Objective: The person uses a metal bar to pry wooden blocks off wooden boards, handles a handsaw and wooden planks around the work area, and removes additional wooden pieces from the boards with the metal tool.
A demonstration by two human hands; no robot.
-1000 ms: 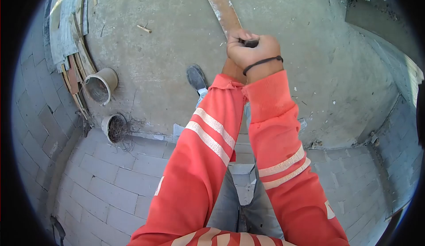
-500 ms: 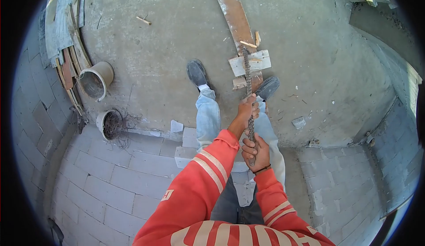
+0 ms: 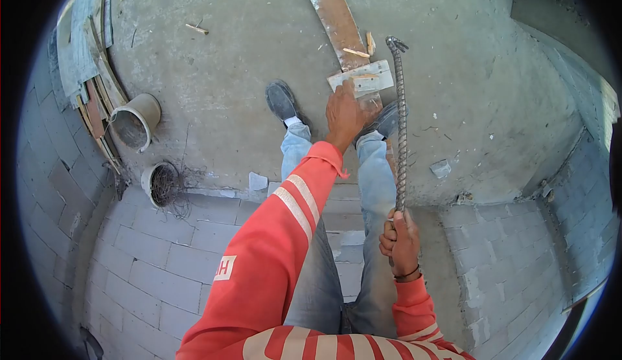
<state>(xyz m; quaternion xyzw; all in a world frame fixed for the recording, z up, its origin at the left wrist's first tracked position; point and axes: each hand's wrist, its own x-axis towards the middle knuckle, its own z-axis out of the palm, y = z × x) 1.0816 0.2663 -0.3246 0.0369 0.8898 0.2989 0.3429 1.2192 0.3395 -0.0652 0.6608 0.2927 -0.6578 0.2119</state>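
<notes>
My right hand (image 3: 400, 242) is closed around the lower end of a ribbed steel rebar rod (image 3: 401, 127). The rod points forward, and its far tip is bent into a small hook. My left hand (image 3: 346, 114) reaches down with fingers stretched out at the near edge of a short whitish board (image 3: 376, 78); whether they touch it is hard to see. That board lies across a long brown plank (image 3: 337, 23) on the floor. Wood splinters (image 3: 356, 52) rest on the plank and beside it.
My shoes (image 3: 282, 100) stand on the concrete floor (image 3: 227, 49), one close to the plank. At the left are a bucket (image 3: 152, 109), a smaller bucket with tangled wire (image 3: 165, 184) and stacked wooden strips (image 3: 107, 68). Grey block walls (image 3: 149, 243) rise nearby.
My left hand has let go of the rebar rod and moved forward to the short board. My right hand has swung the rod off the board to the right.
</notes>
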